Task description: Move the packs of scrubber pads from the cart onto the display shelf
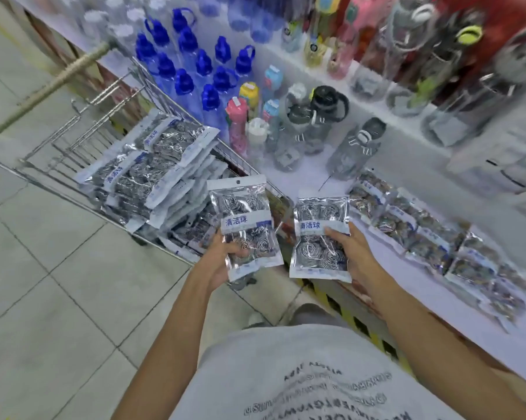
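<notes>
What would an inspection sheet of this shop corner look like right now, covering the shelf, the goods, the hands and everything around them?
Surface: white display shelf, partly bare near the cart.
Job's things: one scrubber pack held in the left hand, a second pack in the right hand; a row of packs already lies along the shelf's front; a big pile of packs is in the wire cart.
Clutter: blue-capped bottles and assorted drinking bottles stand further back on the shelf.
Grippers: both hands grip their packs from below, thumbs on front.
Cables: nothing seen.
Surroundings: tiled floor; yellow-black striping on the shelf base.
</notes>
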{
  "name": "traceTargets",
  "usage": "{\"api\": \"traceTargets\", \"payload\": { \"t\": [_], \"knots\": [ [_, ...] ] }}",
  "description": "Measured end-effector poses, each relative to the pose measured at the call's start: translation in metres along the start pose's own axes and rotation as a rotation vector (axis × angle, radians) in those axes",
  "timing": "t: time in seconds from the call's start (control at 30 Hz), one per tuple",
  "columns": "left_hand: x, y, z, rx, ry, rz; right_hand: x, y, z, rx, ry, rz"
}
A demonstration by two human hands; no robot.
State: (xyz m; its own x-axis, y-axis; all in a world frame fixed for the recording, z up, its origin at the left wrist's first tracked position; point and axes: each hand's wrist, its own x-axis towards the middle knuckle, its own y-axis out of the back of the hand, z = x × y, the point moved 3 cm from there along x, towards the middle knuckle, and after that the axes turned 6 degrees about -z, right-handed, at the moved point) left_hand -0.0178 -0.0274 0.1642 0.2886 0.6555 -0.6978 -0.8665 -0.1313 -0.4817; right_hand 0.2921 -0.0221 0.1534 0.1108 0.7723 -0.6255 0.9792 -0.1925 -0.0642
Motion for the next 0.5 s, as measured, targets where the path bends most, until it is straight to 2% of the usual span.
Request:
{"api": "traceTargets", "payload": {
  "t": [0.13,0.3,0.5],
  "knots": [
    [0.001,-0.042,-0.020,0.084,0.071,-0.136,-0.042,0.048,0.014,0.117,0.029,0.113],
    [0.009,-0.099,-0.055,0.190,0.117,-0.174,-0.091,0.113,0.037,0.235,0.061,0.248],
    [0.005,-0.193,-0.129,0.294,0.190,-0.310,-0.159,0.213,0.083,0.311,0.068,0.373]
  ]
}}
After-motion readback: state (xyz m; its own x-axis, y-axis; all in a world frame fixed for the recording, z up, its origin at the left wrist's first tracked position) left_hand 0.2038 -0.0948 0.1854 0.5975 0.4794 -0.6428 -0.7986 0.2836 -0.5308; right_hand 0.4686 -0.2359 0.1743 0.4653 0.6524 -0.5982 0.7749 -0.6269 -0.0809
